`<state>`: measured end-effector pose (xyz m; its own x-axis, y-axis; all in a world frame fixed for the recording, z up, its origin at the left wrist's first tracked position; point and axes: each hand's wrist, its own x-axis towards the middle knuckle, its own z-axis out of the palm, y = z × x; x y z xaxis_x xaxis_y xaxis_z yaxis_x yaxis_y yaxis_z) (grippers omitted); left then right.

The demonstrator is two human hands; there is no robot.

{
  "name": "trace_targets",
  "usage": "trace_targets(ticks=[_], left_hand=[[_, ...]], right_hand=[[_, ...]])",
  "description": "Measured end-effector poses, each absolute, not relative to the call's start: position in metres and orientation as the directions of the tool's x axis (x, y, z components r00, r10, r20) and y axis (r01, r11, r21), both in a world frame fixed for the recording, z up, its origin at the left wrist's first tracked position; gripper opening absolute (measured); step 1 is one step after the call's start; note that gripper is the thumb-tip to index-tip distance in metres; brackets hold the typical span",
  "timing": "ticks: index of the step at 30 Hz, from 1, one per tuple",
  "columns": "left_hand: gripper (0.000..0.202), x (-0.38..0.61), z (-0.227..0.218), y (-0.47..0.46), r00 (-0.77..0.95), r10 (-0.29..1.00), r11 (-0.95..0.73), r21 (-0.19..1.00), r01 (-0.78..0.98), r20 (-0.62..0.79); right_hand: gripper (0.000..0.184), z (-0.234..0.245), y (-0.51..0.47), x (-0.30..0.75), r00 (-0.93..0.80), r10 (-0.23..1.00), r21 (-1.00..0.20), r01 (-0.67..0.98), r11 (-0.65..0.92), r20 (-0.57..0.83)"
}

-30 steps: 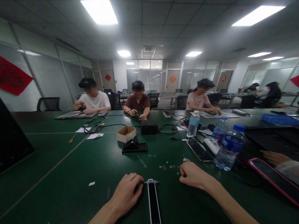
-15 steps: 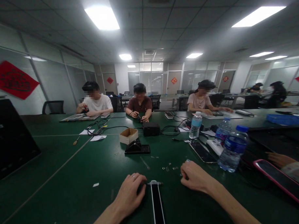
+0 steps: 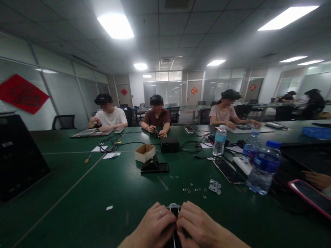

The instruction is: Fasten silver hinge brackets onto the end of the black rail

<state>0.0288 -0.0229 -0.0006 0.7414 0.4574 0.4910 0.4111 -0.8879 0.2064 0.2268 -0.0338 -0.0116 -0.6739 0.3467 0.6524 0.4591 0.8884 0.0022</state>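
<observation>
A long, narrow black frame (image 3: 174, 211) with silver edges lies on the green table, pointing away from me; much of it is covered by my hands. My left hand (image 3: 155, 225) closes its curled fingers on the left side of its far end. Against the right side, my right hand (image 3: 196, 224) has its fingers pinched together, and their tips are hidden. Just beyond, several tiny square metal rings (image 3: 196, 190) are scattered. Right of them sits a small cluster of flat silver metal pieces with holes (image 3: 214, 186).
Ahead stand an open cardboard box (image 3: 145, 153), a black stand (image 3: 154, 166) and a black box (image 3: 170, 145). To the right are a phone (image 3: 228, 170), water bottles (image 3: 264, 167) and a pink-edged phone (image 3: 315, 202) by another person's hand (image 3: 319, 179). Several people sit opposite.
My right hand has moved left from the small metal pieces to the frame's far end, uncovering those pieces. My left hand has closed in on the frame. The view has shifted slightly.
</observation>
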Motion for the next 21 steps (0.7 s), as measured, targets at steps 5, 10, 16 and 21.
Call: trace_targets(ticks=[5,10,16,21], left_hand=[[0.017,0.028,0.007,-0.026,0.751,0.449,-0.893,0.265,0.364,0.484],[0.017,0.028,0.008,-0.027,0.755,0.453,-0.889,0.299,0.346,0.474],[0.016,0.028,0.008,-0.025,0.761,0.45,-0.888,0.324,0.326,0.468],[0.015,0.028,0.007,-0.024,0.753,0.426,-0.9,0.318,0.298,0.501]], right_hand=[[0.01,-0.005,-0.032,0.231,-0.642,0.33,0.002,0.46,0.888,0.692],[0.008,-0.001,-0.032,0.232,-0.642,0.337,0.001,0.465,0.885,0.689],[0.007,0.0,-0.033,0.233,-0.659,0.361,-0.031,0.457,0.889,0.66],[0.006,-0.001,-0.033,0.232,-0.663,0.36,-0.024,0.459,0.888,0.656]])
